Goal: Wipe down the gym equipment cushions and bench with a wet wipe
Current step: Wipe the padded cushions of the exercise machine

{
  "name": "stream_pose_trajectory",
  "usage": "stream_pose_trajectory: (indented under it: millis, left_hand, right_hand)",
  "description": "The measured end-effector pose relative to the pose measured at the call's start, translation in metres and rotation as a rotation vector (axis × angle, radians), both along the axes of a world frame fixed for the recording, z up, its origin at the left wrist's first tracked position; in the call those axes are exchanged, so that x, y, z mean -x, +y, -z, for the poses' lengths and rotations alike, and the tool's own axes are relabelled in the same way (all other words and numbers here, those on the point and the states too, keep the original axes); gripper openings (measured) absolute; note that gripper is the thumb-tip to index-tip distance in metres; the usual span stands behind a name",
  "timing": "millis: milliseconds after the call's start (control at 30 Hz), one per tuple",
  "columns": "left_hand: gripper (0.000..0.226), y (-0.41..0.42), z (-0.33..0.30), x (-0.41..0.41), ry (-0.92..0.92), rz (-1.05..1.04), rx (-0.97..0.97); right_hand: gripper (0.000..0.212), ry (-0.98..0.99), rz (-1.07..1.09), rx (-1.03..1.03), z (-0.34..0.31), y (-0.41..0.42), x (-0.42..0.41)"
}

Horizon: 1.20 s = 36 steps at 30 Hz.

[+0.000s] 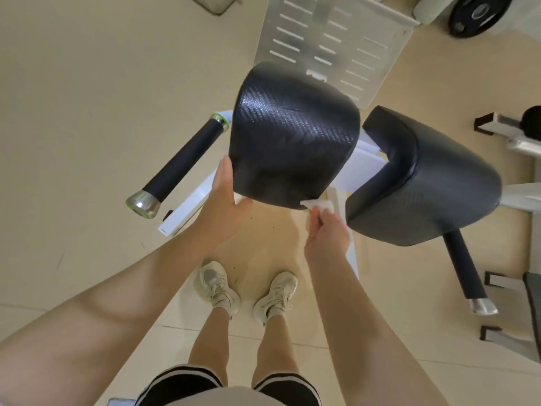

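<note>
Your left hand (227, 197) cups the near left corner of the black cushion (292, 136), thumb under the lower edge and fingers flat against its side, steadying it. Your right hand (328, 227) pinches the white wet wipe (317, 205) and presses it to the cushion's bottom edge, just right of centre. A second black cushion (421, 177) sits just beside the first on the right, apart from both hands, and a padded handle (181, 162) sticks out to the left.

The wipe looks thin, limp and damp, so it will likely bunch or slip; keep it folded between thumb and fingertips and push with the flats of your fingers. The cushion cover appears to be a textured, slightly glossy vinyl over soft padding: it should give under pressure and turn slick once wet. Hold it by the firm edge, as your left hand does, rather than the padded face.
</note>
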<state>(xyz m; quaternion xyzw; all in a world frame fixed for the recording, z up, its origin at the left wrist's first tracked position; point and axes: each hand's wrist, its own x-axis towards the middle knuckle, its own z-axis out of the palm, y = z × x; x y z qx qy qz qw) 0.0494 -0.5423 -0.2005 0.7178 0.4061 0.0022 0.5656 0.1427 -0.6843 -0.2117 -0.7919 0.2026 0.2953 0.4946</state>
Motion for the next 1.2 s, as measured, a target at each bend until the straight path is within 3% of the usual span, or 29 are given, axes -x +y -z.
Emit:
stream_pose_trajectory:
  millis: [100,200,300,433,600,700,767,900,933,967,1100,1200]
  left_hand:
    - [0.08,-0.003,-0.01,-0.006,-0.029,0.041,-0.224]
    - [0.079,0.004,-0.023,-0.013,0.0,0.082,-0.295]
    - [0.074,0.016,-0.028,-0.019,0.029,0.11,-0.308]
    - [0.072,0.022,-0.029,-0.016,0.04,0.164,-0.328]
    - [0.071,0.027,-0.032,-0.016,0.033,0.171,-0.251]
    - [0.071,0.029,-0.033,-0.014,0.035,0.202,-0.253]
    - [0.07,0.032,-0.034,-0.013,0.022,0.21,-0.22]
    - [0.066,0.04,-0.046,-0.008,-0.018,0.148,-0.131]
    - [0.064,0.042,-0.05,-0.005,-0.029,0.133,-0.147]
    - [0.063,0.045,-0.055,0.0,-0.037,0.124,-0.18]
    - [0.051,0.067,-0.061,0.03,-0.002,0.078,-0.276]
    - [0.039,0.079,-0.065,0.049,0.086,-0.027,-0.198]
  right_hand:
    - [0.015,-0.237,0.193,-0.055,-0.036,0.014,-0.023]
    - [0.006,-0.577,-0.007,0.118,-0.052,0.044,-0.029]
    - [0.014,-0.764,-0.251,0.147,-0.042,0.064,-0.015]
    - [0.024,-0.66,-0.523,0.039,-0.03,0.078,0.009]
    - [0.026,-0.771,-0.389,0.042,-0.057,0.074,-0.029]
    - [0.021,-0.867,-0.347,0.143,-0.055,0.085,-0.041]
    - [0.016,-0.93,-0.443,0.238,-0.047,0.099,-0.029]
    - [0.013,-0.811,-0.954,0.123,-0.034,0.107,0.02]
    - [0.013,-0.688,-1.011,0.066,-0.036,0.104,0.031]
    - [0.012,-0.63,-1.002,0.03,-0.039,0.099,0.038]
    - [0.018,-0.211,-0.561,-0.18,-0.067,0.089,0.042]
    - [0.022,0.006,-0.424,-0.393,-0.08,0.1,0.039]
